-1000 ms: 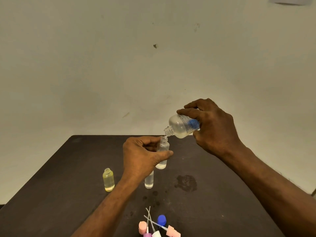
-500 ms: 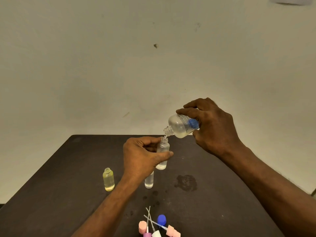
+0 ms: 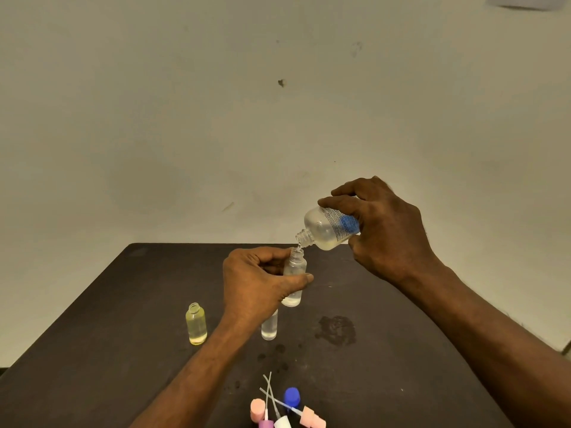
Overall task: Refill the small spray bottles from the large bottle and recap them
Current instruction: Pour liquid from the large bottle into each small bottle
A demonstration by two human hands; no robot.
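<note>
Only one thing in the scene carried print: the large bottle (image 3: 330, 227), held tilted in the right hand (image 3: 386, 230). Its label (image 3: 341, 222) showed a blue patch and several rows of small dark lettering on white, but the letters were too fine and blurred to make out, and the fingers hid part of the label. No word, brand or number could be read there. The small bottles, the loose caps at the near edge of the table (image 3: 123, 350) and the wall bore no legible writing or signs.
</note>
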